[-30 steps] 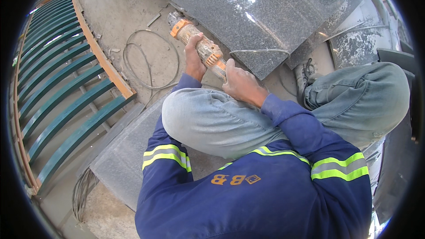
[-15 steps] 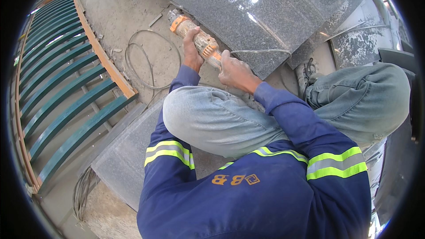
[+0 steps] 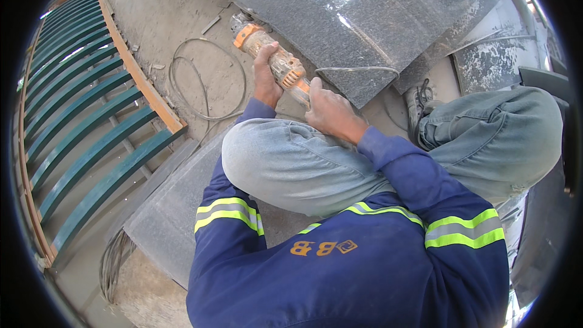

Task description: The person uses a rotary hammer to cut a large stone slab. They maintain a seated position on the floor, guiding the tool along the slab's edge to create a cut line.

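Observation:
A dust-covered orange and grey power grinder (image 3: 271, 56) lies slantwise above my bent knee, its metal head pointing to the far left. Around the middle of its body my left hand (image 3: 266, 78) is closed, thumb on top. My right hand (image 3: 333, 111) grips the rear end, hiding part of it. Just beyond the tool is the edge of a dark polished stone slab (image 3: 370, 18). A grey cable (image 3: 358, 70) crosses the slab's near corner beside my right hand.
A loop of cable (image 3: 173, 79) lies on the dusty ground to the left. Farther left stands a green slatted frame with an orange edge (image 3: 136, 73). Another grey slab (image 3: 176, 206) is under me, near a wire bundle (image 3: 112, 267). More slabs (image 3: 486, 64) lie at the right.
My right hand has shifted slightly right and nearer along the grinder's rear end. My left hand and the tool have moved only a little.

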Available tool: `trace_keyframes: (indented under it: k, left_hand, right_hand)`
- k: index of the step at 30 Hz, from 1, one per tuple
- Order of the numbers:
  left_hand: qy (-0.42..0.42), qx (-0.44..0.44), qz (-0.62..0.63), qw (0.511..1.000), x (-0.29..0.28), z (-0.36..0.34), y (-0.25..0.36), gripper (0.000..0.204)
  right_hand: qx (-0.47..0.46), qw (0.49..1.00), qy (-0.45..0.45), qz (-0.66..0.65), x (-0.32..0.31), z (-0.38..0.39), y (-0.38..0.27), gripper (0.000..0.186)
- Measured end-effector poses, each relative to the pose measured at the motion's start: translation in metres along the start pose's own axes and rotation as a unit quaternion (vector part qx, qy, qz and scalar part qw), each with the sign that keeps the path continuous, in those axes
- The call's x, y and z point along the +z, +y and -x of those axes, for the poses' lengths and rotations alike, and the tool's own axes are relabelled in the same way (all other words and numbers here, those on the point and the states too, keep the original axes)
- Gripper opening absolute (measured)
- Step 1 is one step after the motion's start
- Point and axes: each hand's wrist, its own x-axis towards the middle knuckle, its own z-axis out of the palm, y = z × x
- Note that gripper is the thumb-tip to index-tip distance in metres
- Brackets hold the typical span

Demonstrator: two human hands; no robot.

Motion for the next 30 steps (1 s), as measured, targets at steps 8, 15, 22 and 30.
trace_keyframes:
  k: [8,15,22,30]
  left_hand:
    - [-0.001,0.009,0.001,1.0,-0.009,-0.024,0.006,0.033]
    - [-0.006,-0.003,0.014,1.0,0.003,-0.002,0.001,0.03]
    - [-0.004,-0.005,0.017,1.0,0.005,0.011,-0.002,0.026]
    - [0.006,-0.017,0.027,0.999,0.01,0.018,-0.003,0.028]
  right_hand:
    - [-0.012,1.0,0.006,-0.016,0.003,-0.023,0.003,0.033]
    - [0.005,1.0,0.001,0.0,0.002,-0.006,0.004,0.032]
    - [0.014,1.0,-0.008,-0.007,0.001,0.008,0.002,0.033]
    - [0.01,1.0,-0.008,-0.006,0.0,0.014,0.001,0.033]
